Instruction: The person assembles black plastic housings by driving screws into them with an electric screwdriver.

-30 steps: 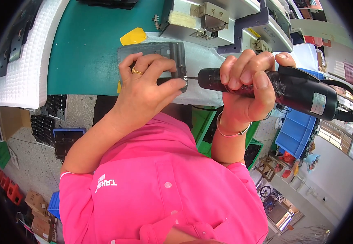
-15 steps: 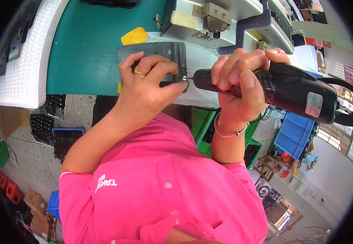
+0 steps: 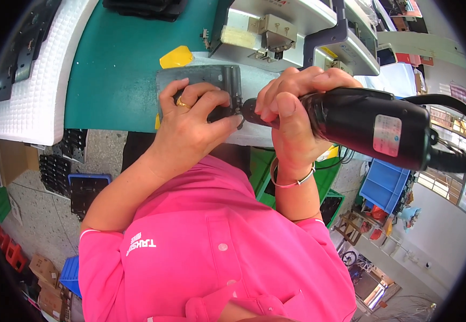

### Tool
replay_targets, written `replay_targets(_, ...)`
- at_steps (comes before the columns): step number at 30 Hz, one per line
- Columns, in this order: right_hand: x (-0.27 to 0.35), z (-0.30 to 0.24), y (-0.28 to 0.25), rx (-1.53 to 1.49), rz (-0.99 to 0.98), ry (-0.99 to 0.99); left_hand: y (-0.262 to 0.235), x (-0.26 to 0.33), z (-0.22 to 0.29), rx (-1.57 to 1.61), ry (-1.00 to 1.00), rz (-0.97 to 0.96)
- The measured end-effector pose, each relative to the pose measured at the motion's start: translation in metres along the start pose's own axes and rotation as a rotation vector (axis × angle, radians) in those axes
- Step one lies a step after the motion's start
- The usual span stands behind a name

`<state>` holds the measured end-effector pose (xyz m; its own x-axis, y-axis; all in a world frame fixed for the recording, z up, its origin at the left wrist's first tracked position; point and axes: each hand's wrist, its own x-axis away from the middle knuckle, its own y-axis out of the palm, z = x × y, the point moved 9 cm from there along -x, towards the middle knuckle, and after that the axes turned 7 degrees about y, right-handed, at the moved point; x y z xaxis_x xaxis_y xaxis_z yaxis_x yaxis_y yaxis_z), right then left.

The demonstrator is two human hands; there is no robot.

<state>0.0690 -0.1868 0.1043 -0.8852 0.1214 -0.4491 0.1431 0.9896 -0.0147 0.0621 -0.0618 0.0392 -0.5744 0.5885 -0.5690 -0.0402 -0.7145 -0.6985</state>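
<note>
My right hand (image 3: pixel 297 115) is wrapped round a black corded electric screwdriver (image 3: pixel 364 123), held nearly level. The screwdriver's nose meets the right edge of a dark grey plastic housing (image 3: pixel 227 78) on the bench, and its bit is hidden from sight. Curled over that housing, my left hand (image 3: pixel 190 115) grips it, with the thumb at its near right corner beside the screwdriver's nose. Part of the housing is covered by my fingers.
A metal machine (image 3: pixel 281 37) stands behind my right hand. Beyond the housing lies a yellow piece (image 3: pixel 176 57) on the green bench mat (image 3: pixel 120 75). White foam (image 3: pixel 42 80) with dark parts on it is at the left. The screwdriver's cable (image 3: pixel 445 102) loops at the right.
My right hand has brought the screwdriver left, up against the housing's edge; the bit that showed between them is now hidden. My left hand keeps its grip. The whole view has shifted slightly.
</note>
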Motion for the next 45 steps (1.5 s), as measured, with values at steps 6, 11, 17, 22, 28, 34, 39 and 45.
replay_targets(6,-0.010,-0.010,-0.025,-0.368,0.177,-0.004,0.004,0.001,0.001,0.027,0.003,-0.024)
replay_targets(11,-0.026,-0.037,-0.052,-0.414,0.345,-0.250,0.005,0.002,0.000,0.055,0.011,-0.024)
replay_targets(17,-0.039,-0.037,-0.052,-0.215,0.365,-0.317,0.006,0.002,0.000,0.042,0.006,-0.022)
replay_targets(22,-0.043,-0.033,-0.049,-0.202,0.376,-0.311,0.006,0.002,-0.001,0.044,0.010,-0.020)
replay_targets(28,-0.047,-0.030,-0.046,-0.203,0.348,-0.279,0.005,0.003,-0.002,0.052,-0.002,-0.022)
replay_targets(34,-0.078,-0.026,-0.024,-0.097,0.080,-0.149,0.003,0.000,0.000,0.046,0.016,-0.035)
replay_targets(39,-0.077,-0.023,-0.020,-0.142,0.237,0.058,0.002,0.000,-0.003,0.077,0.000,-0.022)
replay_targets(45,-0.040,-0.032,-0.031,-0.418,0.042,-0.017,0.001,0.003,-0.008,0.118,-0.044,0.004)
